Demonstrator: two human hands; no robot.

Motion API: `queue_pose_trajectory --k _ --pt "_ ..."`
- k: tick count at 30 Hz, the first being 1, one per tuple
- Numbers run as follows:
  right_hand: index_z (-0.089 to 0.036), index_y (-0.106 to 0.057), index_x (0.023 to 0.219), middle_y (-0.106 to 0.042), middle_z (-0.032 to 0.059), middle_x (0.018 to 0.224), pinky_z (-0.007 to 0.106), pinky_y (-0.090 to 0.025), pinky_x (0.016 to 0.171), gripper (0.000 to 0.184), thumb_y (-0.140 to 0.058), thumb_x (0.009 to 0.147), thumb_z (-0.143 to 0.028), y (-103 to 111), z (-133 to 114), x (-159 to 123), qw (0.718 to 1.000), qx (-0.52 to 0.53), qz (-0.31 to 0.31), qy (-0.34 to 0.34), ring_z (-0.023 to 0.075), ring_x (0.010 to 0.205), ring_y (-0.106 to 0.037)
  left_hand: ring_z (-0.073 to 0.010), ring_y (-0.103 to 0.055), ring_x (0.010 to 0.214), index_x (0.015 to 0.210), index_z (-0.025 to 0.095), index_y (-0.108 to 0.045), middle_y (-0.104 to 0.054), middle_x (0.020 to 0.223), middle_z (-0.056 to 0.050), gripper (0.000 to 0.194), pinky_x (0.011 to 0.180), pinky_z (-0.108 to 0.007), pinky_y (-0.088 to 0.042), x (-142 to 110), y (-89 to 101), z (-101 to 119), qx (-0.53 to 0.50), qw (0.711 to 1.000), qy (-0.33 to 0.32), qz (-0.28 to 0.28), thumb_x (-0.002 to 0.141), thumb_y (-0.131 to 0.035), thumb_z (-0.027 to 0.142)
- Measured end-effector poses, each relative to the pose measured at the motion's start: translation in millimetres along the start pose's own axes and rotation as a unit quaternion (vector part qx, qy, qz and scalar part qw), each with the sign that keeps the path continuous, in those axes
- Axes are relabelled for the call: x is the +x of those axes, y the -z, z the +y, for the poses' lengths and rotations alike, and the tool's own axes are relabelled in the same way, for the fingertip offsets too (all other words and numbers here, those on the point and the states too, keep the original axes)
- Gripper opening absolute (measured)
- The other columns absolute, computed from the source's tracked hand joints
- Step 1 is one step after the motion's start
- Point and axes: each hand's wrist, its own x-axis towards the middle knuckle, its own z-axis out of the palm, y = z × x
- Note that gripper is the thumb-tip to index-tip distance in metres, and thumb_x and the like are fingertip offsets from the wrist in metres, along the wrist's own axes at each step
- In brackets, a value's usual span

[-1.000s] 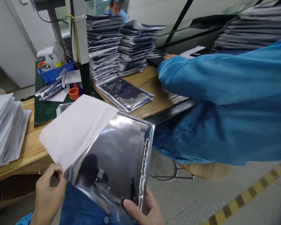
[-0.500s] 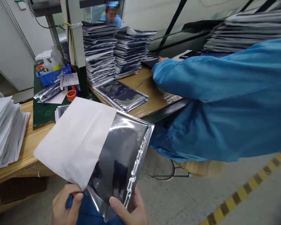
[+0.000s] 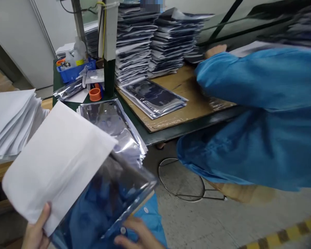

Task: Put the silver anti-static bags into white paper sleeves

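Note:
A white paper envelope (image 3: pixel 59 159) covers part of a shiny, dark silvery bag (image 3: pixel 101 200), which sticks out of its lower right side. My left hand (image 3: pixel 37 228) grips the envelope's lower edge, thumb on top and fingers mostly behind. Close to the bag's lower right edge is my right hand (image 3: pixel 140 231), slightly blurred. Its thumb and finger are apart, with blue cloth and a button showing between them. Just beyond the held envelope lies a stack of similar silvery bags and white envelopes (image 3: pixel 114 121) on the table corner.
At left stands a pile of white envelopes (image 3: pixel 12 121). Tall stacks of filled envelopes (image 3: pixel 134 45) rise behind a post (image 3: pixel 110 52). A blue bin (image 3: pixel 76 71) and orange tape roll (image 3: pixel 95 94) sit nearby. A co-worker's blue sleeve (image 3: pixel 235 79) reaches across the right, above a stool (image 3: pixel 181 197).
The envelope and bag have moved down and left, uncovering the stack behind them. My right thumb has come off the bag's face. The view has swung left.

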Motion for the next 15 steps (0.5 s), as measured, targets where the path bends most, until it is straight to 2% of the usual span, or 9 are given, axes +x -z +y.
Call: queue_pose_trajectory --k 1,2,3,4,6,8,10,13,15 --pt "-0.028 -0.078 0.071 -0.079 0.0025 0.073 0.038 -0.059 0.079 0.011 -0.076 0.07 -0.039 13 4 5 0.999 0.008 0.039 0.007 0.0259 0.075 -0.073 -0.0307 -0.056 0.118 0.135 0.02 -0.044 -0.067 0.117 -0.008 0.069 0.094 -0.042 -0.055 8 16.4 -7 0.016 1.0 -0.014 0.008 0.076 -0.063 0.051" --pt "-0.027 -0.078 0.073 -0.079 0.0028 0.073 0.038 -0.059 0.077 0.017 -0.074 0.072 -0.043 23 7 10 0.994 0.046 0.098 0.005 0.025 0.073 -0.073 -0.0304 -0.052 0.123 0.135 0.02 -0.043 -0.065 0.122 -0.009 0.07 0.1 -0.043 -0.049 15 31.2 -14 0.043 0.998 -0.032 0.011 0.076 -0.063 0.052" --pt "-0.027 -0.076 0.091 -0.079 0.0046 0.088 0.04 -0.057 0.085 0.023 -0.072 0.076 -0.044 30 9 15 0.988 0.088 0.13 -0.008 0.0253 0.087 -0.072 -0.0303 -0.049 0.126 0.135 0.019 -0.044 -0.061 0.127 -0.009 0.07 0.106 -0.044 -0.043 22 43.4 -22 0.078 0.996 -0.048 0.011 0.077 -0.063 0.053" --pt "-0.026 -0.074 0.1 -0.079 0.0062 0.096 0.042 -0.054 0.09 0.03 -0.07 0.078 -0.045 34 11 21 0.982 0.131 0.138 -0.008 0.0253 0.093 -0.071 -0.0304 -0.046 0.128 0.134 0.018 -0.044 -0.058 0.132 -0.01 0.07 0.111 -0.045 -0.035 29 52.6 -29 0.119 0.991 -0.058 0.006 0.077 -0.062 0.055" --pt "-0.024 -0.072 0.103 -0.077 0.009 0.103 0.045 -0.052 0.094 0.037 -0.066 0.079 -0.051 32 12 33 0.972 0.195 0.131 -0.004 0.0259 0.1 -0.07 -0.0319 -0.042 0.131 0.132 0.015 -0.046 -0.052 0.138 -0.013 0.071 0.115 -0.047 -0.024 41 60.8 -43 0.194 0.979 -0.053 -0.022 0.076 -0.062 0.057" --pt "-0.023 -0.073 0.102 -0.077 0.0098 0.104 0.046 -0.051 0.094 0.043 -0.063 0.079 -0.057 22 13 45 0.971 0.211 0.112 -0.01 0.0267 0.1 -0.07 -0.0339 -0.041 0.131 0.128 0.013 -0.049 -0.051 0.138 -0.017 0.072 0.115 -0.049 -0.024 51 57.7 -55 0.235 0.968 -0.027 -0.079 0.073 -0.065 0.057" --pt "-0.023 -0.075 0.099 -0.078 0.0084 0.101 0.044 -0.052 0.092 0.043 -0.067 0.074 -0.057 11 17 54 0.975 0.19 0.112 -0.026 0.027 0.097 -0.07 -0.0347 -0.045 0.129 0.122 0.011 -0.052 -0.053 0.135 -0.019 0.07 0.113 -0.049 -0.028 61 47.9 -67 0.239 0.961 0.002 -0.137 0.071 -0.068 0.056" --pt "-0.023 -0.078 0.089 -0.08 0.0049 0.092 0.039 -0.055 0.084 0.032 -0.079 0.065 -0.045 3 30 60 0.975 0.157 0.15 -0.044 0.026 0.087 -0.072 -0.0334 -0.052 0.122 0.113 0.014 -0.057 -0.058 0.129 -0.019 0.059 0.109 -0.047 -0.035 74 30.4 -82 0.212 0.957 0.023 -0.195 0.073 -0.067 0.056" --pt "-0.022 -0.078 0.085 -0.081 0.0039 0.085 0.037 -0.056 0.078 0.028 -0.081 0.063 -0.039 2 42 60 0.969 0.152 0.186 -0.05 0.0249 0.08 -0.072 -0.0328 -0.056 0.118 0.107 0.016 -0.06 -0.062 0.124 -0.017 0.054 0.105 -0.047 -0.04 81 20.0 -92 0.204 0.954 0.01 -0.219 0.073 -0.066 0.058"
